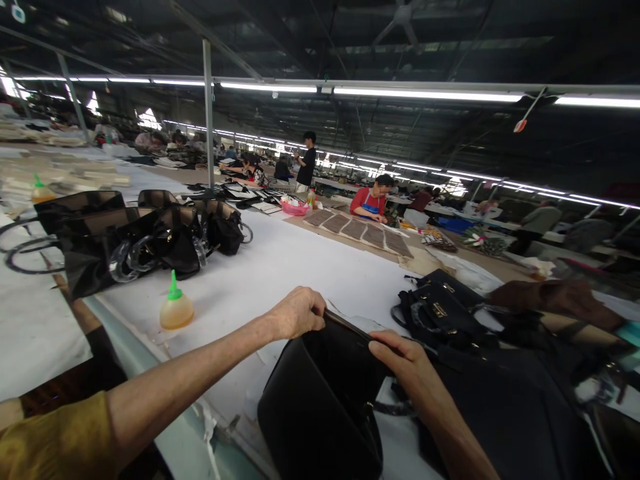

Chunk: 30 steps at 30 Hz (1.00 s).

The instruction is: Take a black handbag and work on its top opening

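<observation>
My left hand point(295, 312) grips the top edge of a black handbag point(320, 400) that stands on the white table point(280, 267) in front of me. My right hand point(403, 360) holds the same rim a little to the right, fingers curled over it. The bag's mouth faces up and away from me. To the right lies a second black handbag point(440, 310) with gold fittings, beside more dark bags point(520, 413).
A glue bottle point(175, 307) with a green cap stands left of my left arm. A pile of black bags point(145, 240) lies at the far left. Another person's hand point(560, 300) reaches in at the right. Brown panels point(357, 230) and seated workers fill the tables behind.
</observation>
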### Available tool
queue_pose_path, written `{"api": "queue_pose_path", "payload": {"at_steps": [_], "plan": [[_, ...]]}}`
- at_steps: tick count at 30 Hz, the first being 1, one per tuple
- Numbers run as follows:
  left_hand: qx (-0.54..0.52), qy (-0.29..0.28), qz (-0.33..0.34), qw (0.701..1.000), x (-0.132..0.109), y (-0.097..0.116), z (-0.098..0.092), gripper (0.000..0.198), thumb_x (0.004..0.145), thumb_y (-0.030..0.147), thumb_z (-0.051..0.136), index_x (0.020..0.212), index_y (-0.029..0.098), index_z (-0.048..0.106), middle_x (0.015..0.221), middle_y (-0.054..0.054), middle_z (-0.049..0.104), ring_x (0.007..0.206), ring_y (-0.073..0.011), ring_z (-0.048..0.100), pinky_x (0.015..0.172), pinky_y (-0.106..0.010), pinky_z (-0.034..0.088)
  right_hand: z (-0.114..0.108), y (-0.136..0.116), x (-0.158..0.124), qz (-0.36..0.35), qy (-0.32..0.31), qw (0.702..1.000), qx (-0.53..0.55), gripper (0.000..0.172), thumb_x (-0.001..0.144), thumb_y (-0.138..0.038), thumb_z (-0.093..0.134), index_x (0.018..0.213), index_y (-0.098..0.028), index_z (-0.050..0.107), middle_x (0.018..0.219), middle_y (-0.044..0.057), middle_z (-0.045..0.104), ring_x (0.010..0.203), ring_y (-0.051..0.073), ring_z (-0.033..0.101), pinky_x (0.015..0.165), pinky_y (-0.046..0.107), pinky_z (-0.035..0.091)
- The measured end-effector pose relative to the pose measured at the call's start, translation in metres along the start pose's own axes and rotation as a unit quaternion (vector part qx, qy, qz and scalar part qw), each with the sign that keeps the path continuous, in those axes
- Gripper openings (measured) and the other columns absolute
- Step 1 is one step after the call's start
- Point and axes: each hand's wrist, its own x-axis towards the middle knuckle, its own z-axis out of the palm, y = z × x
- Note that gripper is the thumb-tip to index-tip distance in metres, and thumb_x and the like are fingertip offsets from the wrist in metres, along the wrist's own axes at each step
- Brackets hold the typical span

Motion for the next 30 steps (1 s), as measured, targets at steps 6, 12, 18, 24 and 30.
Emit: {"api": "queue_pose_path", "payload": {"at_steps": [6, 12, 18, 24, 30], "plan": [[-0.066, -0.04, -0.092, 0.993, 0.001, 0.008, -0.001, 0.013, 0.056, 0.024, 0.058, 0.051, 0.014, 0.053, 0.04, 0.006, 0.035, 0.042, -0.0078, 0.034, 0.039, -0.02, 0.025, 0.0, 0.006, 0.002, -0.009, -0.025, 1.0, 0.007, 0.028, 0.072, -0.037, 0.052, 0.084, -0.016, 0.066, 0.079, 0.003, 0.062, 0.076, 0.019, 0.056, 0.065, 0.027, 0.042], [-0.05, -0.015, -0.072, 0.996, 0.001, 0.009, 0.002, 0.011, 0.056, 0.023, 0.058, 0.052, 0.014, 0.053, 0.04, 0.006, 0.036, 0.042, -0.0079, 0.036, 0.039, -0.019, 0.026, 0.0, 0.0, 0.0, -0.014, -0.021, 0.999, -0.049, 0.025, 0.074, -0.037, 0.049, 0.079, -0.018, 0.064, 0.074, 0.001, 0.062, 0.069, 0.017, 0.054, 0.062, 0.027, 0.04], [-0.044, 0.022, -0.058, 0.997, -0.001, 0.01, 0.005, 0.007, 0.055, 0.018, 0.056, 0.052, 0.014, 0.052, 0.043, 0.005, 0.038, 0.043, -0.0082, 0.038, 0.039, -0.019, 0.027, 0.005, 0.002, 0.001, -0.013, -0.014, 0.996, -0.092, 0.022, 0.076, -0.036, 0.047, 0.077, -0.019, 0.06, 0.069, -0.002, 0.058, 0.063, 0.014, 0.049, 0.058, 0.025, 0.037], [0.001, 0.034, -0.064, 0.997, 0.001, 0.011, 0.008, 0.003, 0.054, 0.015, 0.053, 0.052, 0.015, 0.052, 0.044, 0.005, 0.041, 0.044, -0.0092, 0.041, 0.04, -0.019, 0.028, 0.007, 0.0, -0.003, -0.021, -0.005, 0.993, -0.114, 0.021, 0.078, -0.035, 0.044, 0.079, -0.019, 0.058, 0.073, 0.0, 0.058, 0.067, 0.015, 0.051, 0.061, 0.026, 0.038], [0.075, 0.039, -0.043, 0.995, 0.003, 0.011, 0.01, 0.006, 0.052, 0.01, 0.049, 0.05, 0.015, 0.051, 0.046, 0.003, 0.044, 0.049, -0.0104, 0.043, 0.042, -0.02, 0.029, 0.01, -0.007, -0.005, -0.023, 0.004, 0.988, -0.153, 0.02, 0.077, -0.035, 0.043, 0.075, -0.021, 0.056, 0.071, -0.001, 0.057, 0.066, 0.015, 0.052, 0.06, 0.024, 0.037]]}}
